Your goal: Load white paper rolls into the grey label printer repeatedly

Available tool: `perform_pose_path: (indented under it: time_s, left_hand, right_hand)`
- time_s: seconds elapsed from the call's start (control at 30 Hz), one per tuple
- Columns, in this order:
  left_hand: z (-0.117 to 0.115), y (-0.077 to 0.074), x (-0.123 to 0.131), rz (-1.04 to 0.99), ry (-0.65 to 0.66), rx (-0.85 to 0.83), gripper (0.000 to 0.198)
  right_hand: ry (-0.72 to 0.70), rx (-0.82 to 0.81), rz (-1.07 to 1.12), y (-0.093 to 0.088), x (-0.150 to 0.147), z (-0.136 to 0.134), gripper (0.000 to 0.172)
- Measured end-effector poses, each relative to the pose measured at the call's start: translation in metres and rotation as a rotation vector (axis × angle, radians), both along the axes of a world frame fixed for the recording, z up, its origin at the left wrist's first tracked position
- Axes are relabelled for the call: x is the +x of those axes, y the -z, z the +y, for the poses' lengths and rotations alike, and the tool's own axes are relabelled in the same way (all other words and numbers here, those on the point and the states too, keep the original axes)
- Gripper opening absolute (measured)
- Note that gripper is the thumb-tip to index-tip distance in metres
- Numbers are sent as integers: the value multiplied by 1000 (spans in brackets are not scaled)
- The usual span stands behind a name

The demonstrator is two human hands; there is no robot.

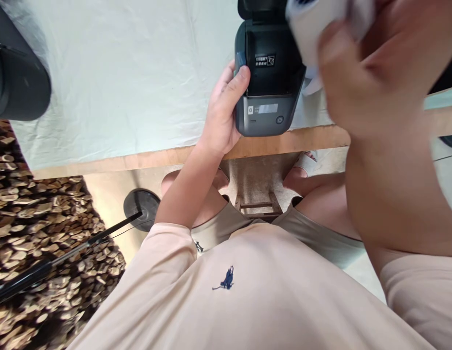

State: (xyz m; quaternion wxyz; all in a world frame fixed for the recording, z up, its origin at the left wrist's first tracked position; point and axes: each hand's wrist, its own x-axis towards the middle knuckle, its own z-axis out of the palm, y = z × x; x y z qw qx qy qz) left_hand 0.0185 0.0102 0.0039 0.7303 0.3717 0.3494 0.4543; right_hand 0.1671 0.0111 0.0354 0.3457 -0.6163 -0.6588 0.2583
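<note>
A dark grey label printer (268,115) with a small screen and a power button is near the table's front edge, its lid (262,9) raised and its paper bay showing. My left hand (226,104) grips the printer's left side, the thumb lying over the rim of the bay. Up and to the right, my right hand (357,73) is closed around a roll of white label paper (313,29), blurred by motion. The roll overlaps the printer's upper right corner in view; whether they touch I cannot tell. A loose strip of white paper hangs below the roll.
A pale cloth or sheet covers the wooden-edged table (138,73). At the far left stands a dark cylindrical object (19,73). Stacked firewood (46,233) and a black pole stand with a round base (140,206) are on the floor at the left. A wooden stool (260,206) shows below.
</note>
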Motion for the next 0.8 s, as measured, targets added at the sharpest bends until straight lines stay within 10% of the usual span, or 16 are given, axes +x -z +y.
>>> perform_pose_path:
  time_s: [0.3,0.8]
  left_hand:
    - [-3,-2,4,77,-42,27,18]
    - [-4,-6,-1,-108,-28,2,26]
  right_hand:
    - [-232,76,-447,-3,-6,-3,41]
    - [-288,79,-544,9,-11,-4,32]
